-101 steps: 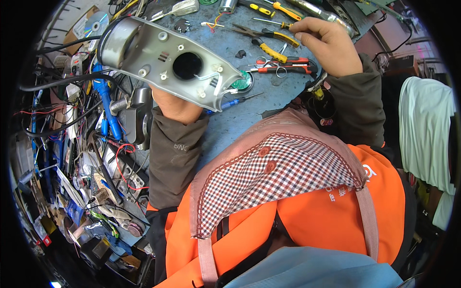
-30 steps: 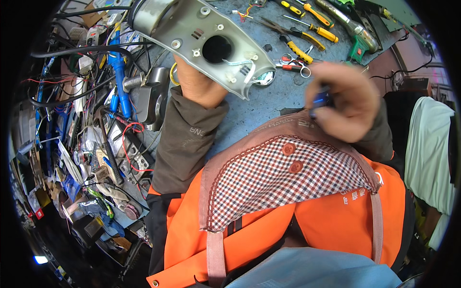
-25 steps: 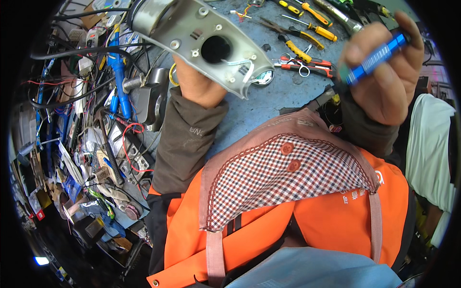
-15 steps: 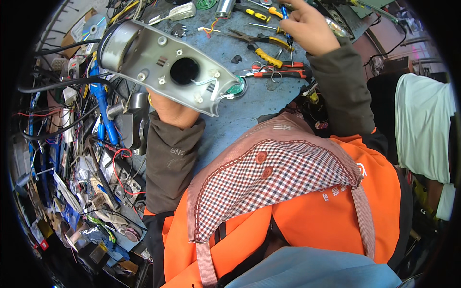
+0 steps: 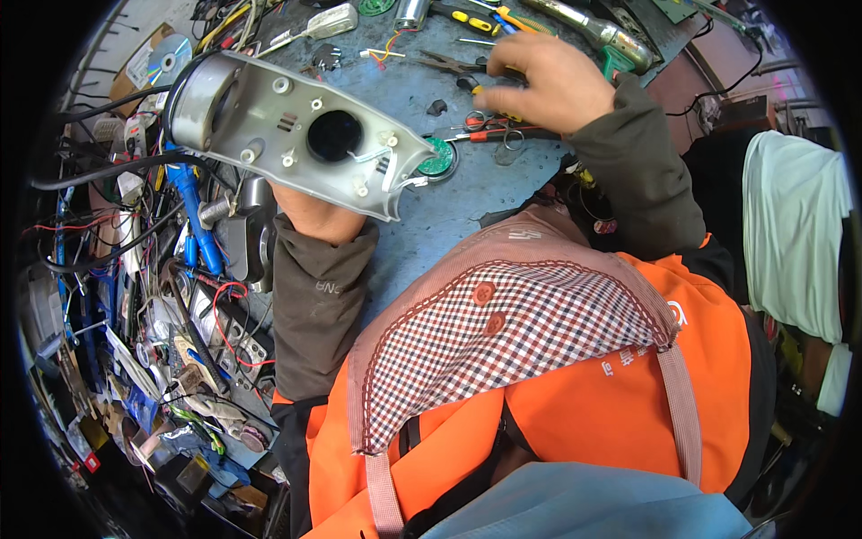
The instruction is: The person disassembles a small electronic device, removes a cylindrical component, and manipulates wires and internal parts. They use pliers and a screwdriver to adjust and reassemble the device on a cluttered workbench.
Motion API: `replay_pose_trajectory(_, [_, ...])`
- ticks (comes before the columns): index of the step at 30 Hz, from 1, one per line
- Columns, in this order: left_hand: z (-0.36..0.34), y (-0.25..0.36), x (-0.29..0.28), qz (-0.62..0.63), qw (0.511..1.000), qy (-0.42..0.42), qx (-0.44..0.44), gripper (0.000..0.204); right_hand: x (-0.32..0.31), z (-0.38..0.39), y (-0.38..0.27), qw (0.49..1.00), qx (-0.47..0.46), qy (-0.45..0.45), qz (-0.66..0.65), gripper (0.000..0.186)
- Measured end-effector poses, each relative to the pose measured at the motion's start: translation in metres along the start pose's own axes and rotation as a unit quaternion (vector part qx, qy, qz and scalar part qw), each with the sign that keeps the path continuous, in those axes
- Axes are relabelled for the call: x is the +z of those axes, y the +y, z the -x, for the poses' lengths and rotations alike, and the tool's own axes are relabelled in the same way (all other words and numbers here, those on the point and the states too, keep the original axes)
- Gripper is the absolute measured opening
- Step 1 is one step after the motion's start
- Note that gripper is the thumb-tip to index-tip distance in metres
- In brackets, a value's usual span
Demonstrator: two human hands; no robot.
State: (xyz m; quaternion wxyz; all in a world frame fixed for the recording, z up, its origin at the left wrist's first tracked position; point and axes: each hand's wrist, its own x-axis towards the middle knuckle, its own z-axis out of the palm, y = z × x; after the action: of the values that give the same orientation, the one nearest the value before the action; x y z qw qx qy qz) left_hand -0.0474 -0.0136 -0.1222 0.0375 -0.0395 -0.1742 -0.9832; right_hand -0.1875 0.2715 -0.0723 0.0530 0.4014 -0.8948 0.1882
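Note:
A long grey plastic housing [image 5: 283, 166] with screw posts, a round collar and a round black part [image 5: 334, 136] inside rests in my left hand [image 5: 319, 211]. That hand grips it from beneath, its fingers hidden by the shell. Thin white wires run from the housing's narrow end to a small green circuit board [image 5: 437, 157]. My right hand [image 5: 561, 85] hovers over the tools, fingers apart and slightly curled, holding nothing I can see. Below it lie pliers [image 5: 449, 63], partly covered, a red-and-black handled tool [image 5: 485, 135] and scissors [image 5: 514, 140]. A blue-handled screwdriver [image 5: 505, 22] lies beyond the fingers.
A metal cylinder with coloured wires [image 5: 412, 13] stands at the far edge of the blue bench [image 5: 503, 184]. At far right lies a silver tube with a green part [image 5: 620, 49]. Black cables [image 5: 108, 166] and heaped tools crowd the left.
My right hand has let go of the blue screwdriver and come nearer, over the pliers and the red-handled tool. The housing has shifted slightly left with my left hand.

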Motion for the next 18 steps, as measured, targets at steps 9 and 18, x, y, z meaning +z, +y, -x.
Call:
replay_pose_trajectory(9, [-0.003,-0.008,0.012,0.038,0.998,-0.04,-0.04,0.054,0.01,0.002,0.002,0.987,0.084,0.086,-0.103,0.032])
replay_pose_trajectory(18, [0.0,-0.014,0.009,-0.484,0.861,-0.012,0.159,0.06,-0.053,0.019,0.011,0.828,-0.056,0.237,-0.505,0.019])
